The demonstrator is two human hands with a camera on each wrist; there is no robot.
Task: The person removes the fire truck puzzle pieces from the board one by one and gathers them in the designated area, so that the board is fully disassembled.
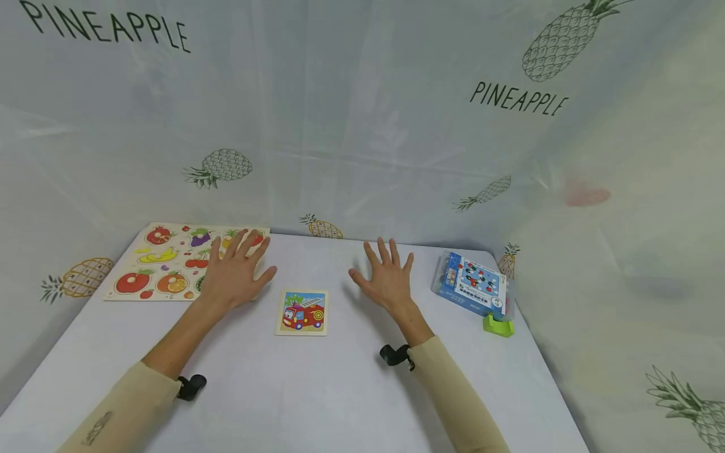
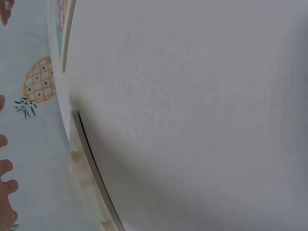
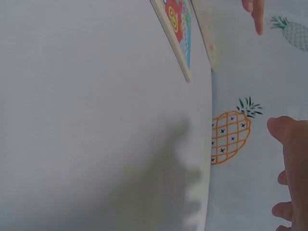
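Observation:
My left hand [image 1: 233,277] is held with fingers spread over the right part of a fruit picture board [image 1: 161,264]; whether it touches the board I cannot tell. Between my hands, a little nearer to me, lies a small square fire truck picture puzzle [image 1: 303,313]. My right hand [image 1: 389,281] is spread to the right of the puzzle and holds nothing, its shadow falling on the table. In the right wrist view, part of the right hand [image 3: 296,166] shows at the right edge, with the puzzle [image 3: 179,29] partly cut off at the top.
A clear box with a blue label [image 1: 472,283] lies at the right of the white table [image 1: 340,390]. Touching its near corner is a green plastic piece [image 1: 498,326]. Behind the table hangs a pineapple-printed curtain [image 1: 351,126], which also runs along the sides.

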